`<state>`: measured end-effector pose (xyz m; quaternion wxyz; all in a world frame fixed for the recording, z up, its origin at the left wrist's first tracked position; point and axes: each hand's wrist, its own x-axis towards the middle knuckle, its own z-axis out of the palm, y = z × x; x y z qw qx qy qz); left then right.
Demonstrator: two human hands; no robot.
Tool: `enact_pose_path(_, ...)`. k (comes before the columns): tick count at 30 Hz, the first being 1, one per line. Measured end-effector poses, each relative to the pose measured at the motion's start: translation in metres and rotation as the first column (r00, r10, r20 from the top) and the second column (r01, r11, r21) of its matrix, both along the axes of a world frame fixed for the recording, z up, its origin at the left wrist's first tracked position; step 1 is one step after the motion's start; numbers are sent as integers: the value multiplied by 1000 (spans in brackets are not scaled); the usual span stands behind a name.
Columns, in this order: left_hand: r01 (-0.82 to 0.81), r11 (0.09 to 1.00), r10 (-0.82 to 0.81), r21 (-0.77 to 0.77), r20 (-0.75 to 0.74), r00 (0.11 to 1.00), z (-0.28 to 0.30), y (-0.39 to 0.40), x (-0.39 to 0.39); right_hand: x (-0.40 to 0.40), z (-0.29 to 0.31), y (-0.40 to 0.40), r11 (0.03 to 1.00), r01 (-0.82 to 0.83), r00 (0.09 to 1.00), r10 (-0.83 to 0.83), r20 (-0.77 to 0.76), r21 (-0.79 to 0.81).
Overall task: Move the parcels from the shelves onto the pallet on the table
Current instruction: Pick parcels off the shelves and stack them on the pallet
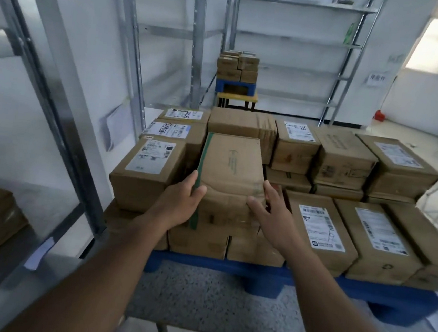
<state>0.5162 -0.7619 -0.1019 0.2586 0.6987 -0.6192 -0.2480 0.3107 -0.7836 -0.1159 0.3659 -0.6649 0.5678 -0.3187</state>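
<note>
parcel storeroom: metal shelves (299,39) far and left, labelled cardboard parcels (322,224) stacked on a blue pallet (263,277) near.

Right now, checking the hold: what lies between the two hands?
In the head view, only the green-taped box lies between the left hand and the right hand.
</note>
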Motion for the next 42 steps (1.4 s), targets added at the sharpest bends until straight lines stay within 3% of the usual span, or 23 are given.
enact_pose_path(4, 24, 999, -19, -22, 190, 982, 5, -8, 7, 5, 0, -8, 1000, -21, 1000, 21, 1, 9)
enact_pose_path(16, -8, 1000, 11, -11, 273, 962, 10, -11, 14, 17, 2, -10, 999, -44, 997, 43, -65, -14)
enact_pose_path(23, -24, 973, 145, -230, 526, 838, 11, -2, 10, 16, 4, -5, 997, -60, 997, 58, -59, -38)
enact_pose_path(28, -71, 942, 215, -328, 428, 878, 4, 11, 8, 11, 10, 4, 988, -22, 986, -4, -168, -153)
enact_pose_path(34, -186, 894, 318, -408, 283, 905, -15, 51, -6, 7, 7, 31, 909, -14, 949, -119, -291, -417)
enact_pose_path(38, -276, 876, 369, -395, 183, 911, -45, 103, -21, 8, -23, 65, 848, -151, 953, -13, -304, -507)
enact_pose_path(42, -311, 891, 400, -330, 246, 883, -77, 149, -30, 11, -49, 92, 789, -294, 930, 105, -353, -540)
